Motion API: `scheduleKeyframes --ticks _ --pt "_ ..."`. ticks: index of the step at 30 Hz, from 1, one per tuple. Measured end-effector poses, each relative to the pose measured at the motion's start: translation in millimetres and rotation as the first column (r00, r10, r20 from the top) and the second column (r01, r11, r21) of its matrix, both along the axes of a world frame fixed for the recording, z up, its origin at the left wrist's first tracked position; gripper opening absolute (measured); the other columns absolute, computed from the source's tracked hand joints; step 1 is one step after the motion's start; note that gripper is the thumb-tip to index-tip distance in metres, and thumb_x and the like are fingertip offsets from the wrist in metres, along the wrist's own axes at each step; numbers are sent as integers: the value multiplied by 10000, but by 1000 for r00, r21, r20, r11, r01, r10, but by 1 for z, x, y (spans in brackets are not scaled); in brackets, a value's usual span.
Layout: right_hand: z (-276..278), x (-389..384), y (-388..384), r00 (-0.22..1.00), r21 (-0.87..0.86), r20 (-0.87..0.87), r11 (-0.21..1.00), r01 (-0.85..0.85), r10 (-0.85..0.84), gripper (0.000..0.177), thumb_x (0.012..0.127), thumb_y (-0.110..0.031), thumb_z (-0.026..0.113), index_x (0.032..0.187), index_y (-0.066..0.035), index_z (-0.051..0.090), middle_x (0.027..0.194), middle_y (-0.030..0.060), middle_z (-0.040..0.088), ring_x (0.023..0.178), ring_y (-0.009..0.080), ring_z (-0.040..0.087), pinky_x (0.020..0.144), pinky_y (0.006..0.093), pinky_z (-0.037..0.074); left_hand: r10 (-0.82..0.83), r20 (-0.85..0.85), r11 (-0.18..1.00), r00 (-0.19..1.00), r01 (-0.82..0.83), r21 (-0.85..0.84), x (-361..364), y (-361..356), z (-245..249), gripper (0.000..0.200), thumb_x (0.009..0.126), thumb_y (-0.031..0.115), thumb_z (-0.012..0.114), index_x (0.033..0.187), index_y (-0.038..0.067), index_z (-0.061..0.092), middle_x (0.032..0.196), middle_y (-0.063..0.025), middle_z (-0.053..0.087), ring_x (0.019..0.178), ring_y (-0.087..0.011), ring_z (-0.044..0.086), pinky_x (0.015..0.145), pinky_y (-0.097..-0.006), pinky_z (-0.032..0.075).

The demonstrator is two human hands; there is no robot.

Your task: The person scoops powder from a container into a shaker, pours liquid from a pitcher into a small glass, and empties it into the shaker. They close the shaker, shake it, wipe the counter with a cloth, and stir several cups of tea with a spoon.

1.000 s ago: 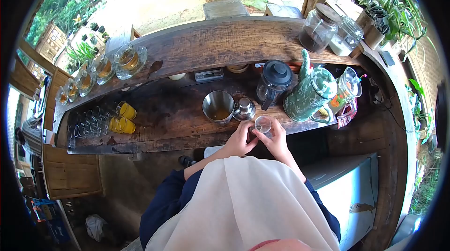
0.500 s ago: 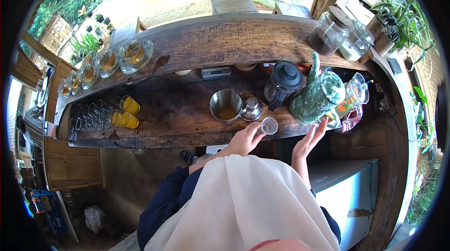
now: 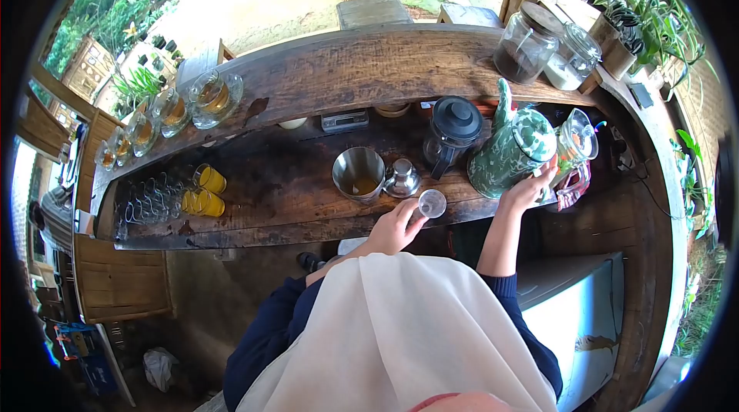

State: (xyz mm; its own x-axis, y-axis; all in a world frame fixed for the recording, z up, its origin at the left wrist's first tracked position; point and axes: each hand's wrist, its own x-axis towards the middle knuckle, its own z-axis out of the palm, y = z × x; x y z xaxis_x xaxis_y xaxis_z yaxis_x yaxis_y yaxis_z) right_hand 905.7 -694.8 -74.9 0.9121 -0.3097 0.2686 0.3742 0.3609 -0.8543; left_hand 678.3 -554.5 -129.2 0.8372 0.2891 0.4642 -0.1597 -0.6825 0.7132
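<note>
My left hand is closed around a small clear cup at the counter's front edge. My right hand is at the handle side of a green marbled enamel kettle, its fingers wrapped round the handle, which they mostly hide. The kettle stands upright on the lower counter. Left of the cup are a steel jug with some brownish liquid at the bottom and a small steel jigger-like lid or cap. Behind, a French press with a black lid stands close to the kettle.
A glass pitcher stands right of the kettle. Glasses of yellow drink and several empty glass mugs occupy the left counter. Cups of tea on saucers line the raised ledge, with jars at its right. A scale sits underneath.
My right hand has moved up and closed on the kettle's handle, where before its fingers were extended beside it. My left hand still holds the cup. The whole view has shifted slightly.
</note>
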Motion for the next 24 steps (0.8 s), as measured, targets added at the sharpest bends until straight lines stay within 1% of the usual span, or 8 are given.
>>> scheduleKeyframes --ticks 1,4,9,11,13,15,21,24 --pt "5 0 2 1000 0 0 1000 0 0 605 968 -469 318 1341 6 350 1352 171 410 1248 266 397 1049 379 289 0 0 1000 1000 0 0 0 0 0 357 827 155 652 1113 25 481 1053 -168 594 787 -358 637 634 -387 537" --pt "12 -1 8 983 -162 82 971 175 -163 550 967 -443 355 1235 28 446 1221 160 475 1125 259 455 998 378 325 11 14 1000 1000 -11 8 1 -1 -1 361 827 159 651 1115 23 481 1049 -168 597 780 -357 638 633 -384 538" --pt "-2 5 4 982 -241 79 953 186 -172 586 975 -459 316 1259 44 420 1255 171 456 1143 265 445 998 367 329 34 -10 998 999 -34 55 -1 -2 -3 378 824 155 652 1128 24 469 1054 -167 597 767 -347 640 623 -376 537" --pt "-4 6 3 993 -232 26 965 120 -117 590 981 -452 304 1282 46 401 1296 173 435 1155 264 439 996 365 328 29 5 997 1000 -30 69 0 -2 -3 393 823 155 653 1141 29 460 1056 -165 597 760 -344 640 618 -373 536" --pt "-3 5 2 991 -222 21 966 131 -130 585 987 -440 305 1292 50 400 1295 179 449 1151 266 449 989 356 337 34 10 997 999 -35 74 0 -2 -2 395 824 158 652 1144 31 456 1055 -161 598 756 -342 640 614 -372 535" --pt "-2 2 1 984 -301 -45 941 152 -173 579 986 -431 328 1288 56 415 1281 184 474 1150 270 462 982 345 347 32 20 997 999 -33 75 0 -2 -3 389 827 157 649 1141 32 457 1051 -160 598 750 -340 639 610 -372 533" --pt "-4 -1 -2 969 -368 -47 906 210 -244 552 994 -378 350 1289 83 416 1325 193 454 1175 269 459 997 337 341 26 23 997 999 -27 74 -1 -2 -4 375 837 157 637 1141 30 457 1037 -160 598 727 -340 635 590 -377 525" --pt "-9 -4 -5 976 -331 -43 924 190 -216 531 1002 -345 336 1305 86 399 1341 197 442 1203 268 446 1014 338 330 23 27 997 999 -25 78 -1 -1 -4 374 839 160 634 1141 27 459 1037 -163 598 726 -344 634 586 -380 524"
